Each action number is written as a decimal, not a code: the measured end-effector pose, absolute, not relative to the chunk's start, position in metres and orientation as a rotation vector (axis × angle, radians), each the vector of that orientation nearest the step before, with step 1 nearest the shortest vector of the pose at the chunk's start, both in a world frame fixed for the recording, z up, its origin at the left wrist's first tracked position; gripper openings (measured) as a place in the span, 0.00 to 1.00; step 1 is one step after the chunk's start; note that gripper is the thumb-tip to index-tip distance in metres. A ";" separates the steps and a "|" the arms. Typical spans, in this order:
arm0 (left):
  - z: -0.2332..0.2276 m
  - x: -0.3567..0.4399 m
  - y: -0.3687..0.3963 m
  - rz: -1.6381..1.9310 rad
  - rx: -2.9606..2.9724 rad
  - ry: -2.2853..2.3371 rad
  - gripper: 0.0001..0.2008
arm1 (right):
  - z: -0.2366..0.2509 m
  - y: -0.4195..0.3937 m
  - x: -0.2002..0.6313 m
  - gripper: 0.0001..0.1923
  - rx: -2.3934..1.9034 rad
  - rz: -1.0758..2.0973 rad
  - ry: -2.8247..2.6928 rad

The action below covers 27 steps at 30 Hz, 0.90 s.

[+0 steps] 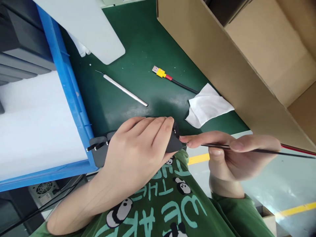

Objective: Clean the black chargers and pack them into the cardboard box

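Note:
My left hand (pixel 140 144) is wrapped from above around a black power adapter (pixel 174 144), and its palm and fingers cover most of it. Past the wrist side of this hand, a dark plug piece (pixel 100 156) with metal-tipped prongs shows at the blue bin's edge; whether it is joined to the adapter is hidden. A thin black cable (pixel 261 151) runs rightward from the adapter through my right hand (pixel 232 154), pinched between thumb and fingers. The right index fingertip lies close by the adapter's corner.
A blue bin (pixel 71 89) holding dark grey blocks stands left. On the green table (pixel 133 36) lie a thin silver pick tool (pixel 125 90), a yellow USB plug (pixel 161 72) on a black cable and a white cloth (pixel 209 105). A cardboard box (pixel 222 59) borders the right.

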<state>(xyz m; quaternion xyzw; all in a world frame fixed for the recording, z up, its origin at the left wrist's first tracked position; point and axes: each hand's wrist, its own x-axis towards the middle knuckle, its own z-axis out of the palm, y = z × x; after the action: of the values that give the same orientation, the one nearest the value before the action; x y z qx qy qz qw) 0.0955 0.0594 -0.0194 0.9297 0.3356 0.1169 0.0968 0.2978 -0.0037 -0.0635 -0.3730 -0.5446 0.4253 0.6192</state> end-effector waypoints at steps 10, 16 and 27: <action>-0.020 0.097 0.060 0.366 2.753 0.989 0.15 | -0.060 0.001 0.297 0.24 -0.834 0.961 -1.256; -0.020 0.097 0.060 0.351 2.756 0.992 0.16 | -0.063 -0.004 0.298 0.19 -0.962 0.906 -1.298; -0.020 0.095 0.060 0.376 2.764 0.996 0.15 | -0.066 -0.002 0.292 0.20 -0.828 0.966 -1.188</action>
<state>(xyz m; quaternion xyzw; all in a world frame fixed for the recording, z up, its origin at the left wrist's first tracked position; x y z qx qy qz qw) 0.0951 0.0596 -0.0205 0.9294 0.3348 0.1265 0.0896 0.2920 -0.0021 -0.0655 -0.3637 -0.5217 0.4243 0.6446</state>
